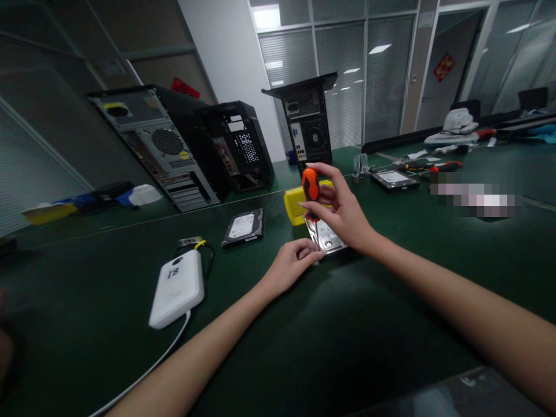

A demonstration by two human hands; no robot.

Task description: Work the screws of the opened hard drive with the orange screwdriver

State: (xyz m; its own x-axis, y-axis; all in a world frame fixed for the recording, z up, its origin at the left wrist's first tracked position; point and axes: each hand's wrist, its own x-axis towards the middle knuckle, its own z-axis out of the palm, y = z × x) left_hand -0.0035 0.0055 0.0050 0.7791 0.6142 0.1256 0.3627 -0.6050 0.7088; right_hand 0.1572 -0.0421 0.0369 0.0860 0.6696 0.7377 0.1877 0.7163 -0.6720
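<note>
My right hand is closed round the orange and black handle of a screwdriver, held nearly upright. Its thin shaft points down at the left side of a silver hard drive lying on the green table. At that drive's near left corner, my left hand is closed, with thumb and curled fingers against the edge beside the screwdriver's lower end. The exact tip is hidden by the fingers. Just behind the drive stands an open yellow case, partly covered by my right hand.
Left of my hands lie another hard drive and a white corded device. Computer cases stand at the back, one with a panel on top. To the right are a third drive and pliers.
</note>
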